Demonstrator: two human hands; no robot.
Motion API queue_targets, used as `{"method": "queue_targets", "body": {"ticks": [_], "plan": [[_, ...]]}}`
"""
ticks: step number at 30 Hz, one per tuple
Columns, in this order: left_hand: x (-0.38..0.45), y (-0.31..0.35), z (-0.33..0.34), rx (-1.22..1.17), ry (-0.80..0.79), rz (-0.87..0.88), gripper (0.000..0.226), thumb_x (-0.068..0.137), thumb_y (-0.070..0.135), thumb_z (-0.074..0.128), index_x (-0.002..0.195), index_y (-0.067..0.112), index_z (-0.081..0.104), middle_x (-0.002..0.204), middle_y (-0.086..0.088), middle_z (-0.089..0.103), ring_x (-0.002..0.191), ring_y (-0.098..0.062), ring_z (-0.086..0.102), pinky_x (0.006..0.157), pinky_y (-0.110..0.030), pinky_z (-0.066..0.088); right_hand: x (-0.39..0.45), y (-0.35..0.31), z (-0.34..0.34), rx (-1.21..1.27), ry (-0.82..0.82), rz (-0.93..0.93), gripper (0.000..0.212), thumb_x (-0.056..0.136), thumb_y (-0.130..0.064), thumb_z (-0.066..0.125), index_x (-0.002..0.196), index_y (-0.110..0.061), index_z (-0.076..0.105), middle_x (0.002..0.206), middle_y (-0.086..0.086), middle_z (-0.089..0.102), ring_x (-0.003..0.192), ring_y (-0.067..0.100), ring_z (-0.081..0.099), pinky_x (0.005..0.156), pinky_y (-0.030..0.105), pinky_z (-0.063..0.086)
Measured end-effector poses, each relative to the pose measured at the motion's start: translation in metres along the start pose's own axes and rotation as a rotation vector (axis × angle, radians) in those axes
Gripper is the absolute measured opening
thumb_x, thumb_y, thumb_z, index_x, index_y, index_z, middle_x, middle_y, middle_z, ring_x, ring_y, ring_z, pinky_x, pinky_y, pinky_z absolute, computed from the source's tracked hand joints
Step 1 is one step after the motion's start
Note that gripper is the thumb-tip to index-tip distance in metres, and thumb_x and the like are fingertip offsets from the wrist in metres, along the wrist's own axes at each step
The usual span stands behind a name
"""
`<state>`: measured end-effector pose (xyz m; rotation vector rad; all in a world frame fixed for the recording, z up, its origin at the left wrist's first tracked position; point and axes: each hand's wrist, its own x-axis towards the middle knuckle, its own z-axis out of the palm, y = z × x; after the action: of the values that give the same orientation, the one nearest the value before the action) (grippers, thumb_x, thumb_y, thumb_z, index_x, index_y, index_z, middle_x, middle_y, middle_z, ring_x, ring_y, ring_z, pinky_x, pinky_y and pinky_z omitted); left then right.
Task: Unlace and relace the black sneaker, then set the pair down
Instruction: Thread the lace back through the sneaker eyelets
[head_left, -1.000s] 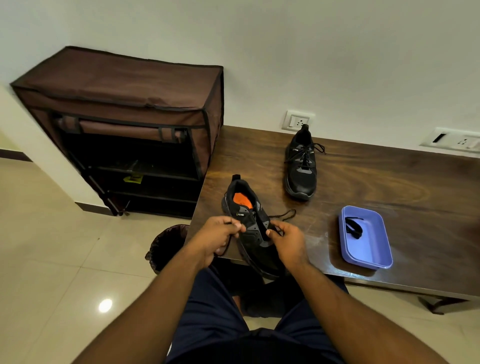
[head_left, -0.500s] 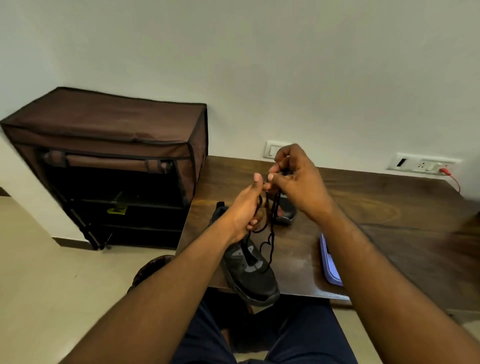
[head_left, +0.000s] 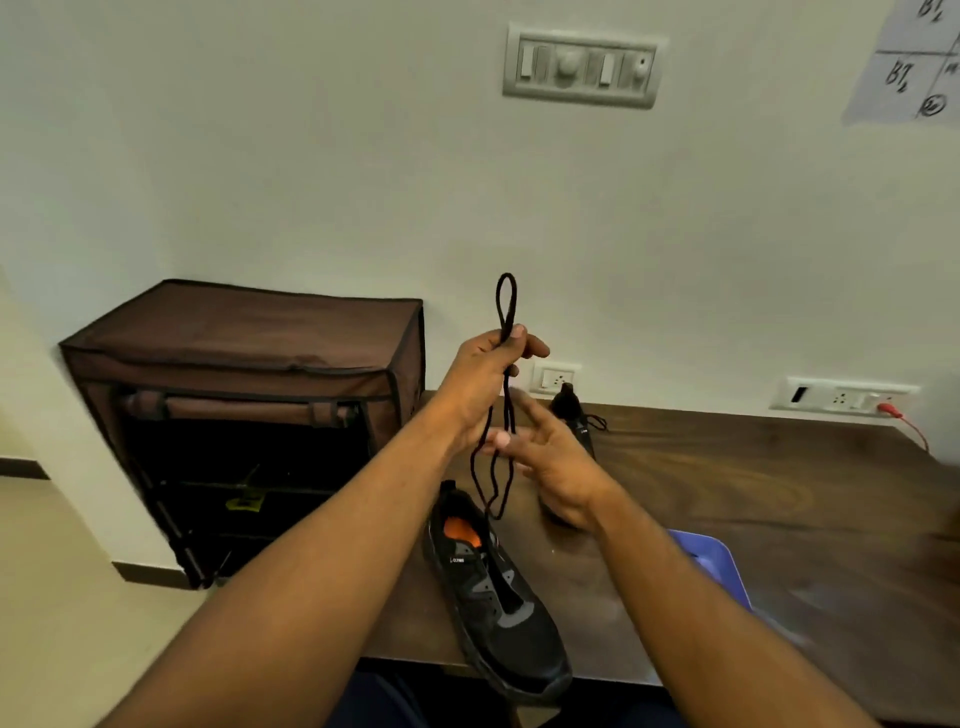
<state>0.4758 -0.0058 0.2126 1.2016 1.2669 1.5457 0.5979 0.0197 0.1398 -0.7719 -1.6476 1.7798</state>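
A black sneaker (head_left: 498, 603) with an orange insole lies at the table's near left edge, its toe past the edge, with no lace in its eyelets. My left hand (head_left: 483, 374) is raised above it and grips the black shoelace (head_left: 505, 410), which loops above my fingers and hangs doubled below them. My right hand (head_left: 550, 462) is just under and to the right, fingers stretched out against the hanging strands. The second black sneaker (head_left: 574, 415), laced, stands at the back by the wall, mostly hidden behind my right hand.
The dark wooden table (head_left: 753, 499) runs along the wall. A purple tray (head_left: 719, 564) sits behind my right forearm. A brown fabric shoe rack (head_left: 249, 410) stands on the floor to the left. Wall sockets (head_left: 841, 397) with a red cable are at the back right.
The lace has come free of the near sneaker. My left hand rose with it bunched in its grip; my right hand dropped lower and opened. The camera tilted up.
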Motion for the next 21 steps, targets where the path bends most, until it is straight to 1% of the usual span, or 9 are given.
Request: {"method": "queue_targets", "body": {"ticks": [3,5,8,10,12,14,18,20,21], "plan": [[0.004,0.009,-0.007,-0.073,0.030,0.003,0.031,0.102,0.027,0.046,0.081,0.018,0.066,0.088,0.008,0.068,0.081,-0.010,0.054,0.074,-0.026,0.039,0.001,-0.001,0.019,-0.034,-0.023,-0.044,0.025,0.086,-0.013,0.069,0.110,-0.017,0.065,0.087,-0.003,0.069,0.085,0.012,0.064,0.076,0.020,0.047],[0.008,0.009,-0.012,-0.278,0.067,-0.026,0.032,0.102,0.030,0.046,0.080,0.015,0.063,0.073,0.004,0.065,0.068,-0.013,0.055,0.067,-0.028,0.040,0.003,-0.001,0.028,-0.077,0.007,-0.038,0.002,0.088,-0.014,0.067,0.090,-0.015,0.068,0.077,-0.003,0.063,0.076,0.011,0.057,0.071,0.021,0.047],[0.011,0.010,-0.027,-0.584,0.171,-0.139,0.036,0.103,0.037,0.042,0.079,0.014,0.054,0.047,0.005,0.039,0.042,-0.009,0.037,0.050,-0.024,0.040,0.008,-0.001,0.028,-0.120,0.055,0.005,0.008,0.093,-0.021,0.062,0.090,-0.015,0.066,0.083,0.000,0.062,0.082,0.014,0.054,0.073,0.026,0.042],[0.011,0.012,-0.041,-0.642,0.250,-0.203,0.037,0.103,0.041,0.043,0.078,0.015,0.051,0.042,0.007,0.028,0.034,-0.007,0.024,0.039,-0.018,0.028,0.007,-0.004,0.021,-0.062,0.043,0.055,0.011,0.096,-0.020,0.057,0.093,-0.011,0.062,0.081,0.005,0.065,0.079,0.019,0.060,0.078,0.032,0.047],[0.007,0.008,-0.059,-0.511,0.355,-0.219,0.037,0.102,0.042,0.046,0.078,0.014,0.053,0.044,0.006,0.027,0.034,-0.006,0.019,0.035,-0.017,0.018,0.006,-0.010,0.014,0.070,0.038,0.090,0.012,0.097,-0.017,0.055,0.088,-0.009,0.059,0.066,0.004,0.056,0.062,0.017,0.059,0.086,0.042,0.052],[-0.002,-0.001,-0.071,-0.249,0.423,-0.203,0.041,0.101,0.045,0.047,0.079,0.013,0.058,0.052,0.005,0.032,0.038,-0.007,0.020,0.035,-0.019,0.017,0.011,-0.016,0.012,0.082,0.095,0.057,0.013,0.095,-0.018,0.058,0.086,-0.009,0.063,0.063,0.000,0.047,0.055,0.010,0.051,0.082,0.042,0.055],[-0.034,-0.031,-0.061,0.128,0.233,-0.310,0.060,0.099,0.060,0.028,0.093,0.017,0.069,0.054,0.009,0.055,0.039,-0.002,0.042,0.039,-0.018,0.028,0.028,-0.024,0.042,-0.035,0.131,-0.030,0.014,0.095,-0.019,0.059,0.089,-0.009,0.066,0.080,0.004,0.063,0.076,0.015,0.060,0.075,0.033,0.052],[-0.049,-0.053,-0.055,0.100,0.189,-0.379,0.064,0.099,0.062,0.019,0.107,0.020,0.067,0.049,0.012,0.056,0.040,-0.002,0.045,0.040,-0.017,0.031,0.036,-0.018,0.065,-0.060,0.140,-0.041,0.013,0.094,-0.017,0.061,0.091,-0.006,0.064,0.081,0.009,0.066,0.077,0.017,0.064,0.068,0.029,0.055],[-0.054,-0.069,-0.060,0.033,0.203,-0.401,0.067,0.098,0.064,0.018,0.112,0.020,0.067,0.052,0.010,0.056,0.041,-0.004,0.043,0.041,-0.018,0.031,0.041,-0.011,0.078,-0.084,0.145,-0.038,0.012,0.093,-0.018,0.063,0.088,-0.007,0.064,0.079,0.010,0.064,0.076,0.018,0.064,0.068,0.031,0.056]]}}
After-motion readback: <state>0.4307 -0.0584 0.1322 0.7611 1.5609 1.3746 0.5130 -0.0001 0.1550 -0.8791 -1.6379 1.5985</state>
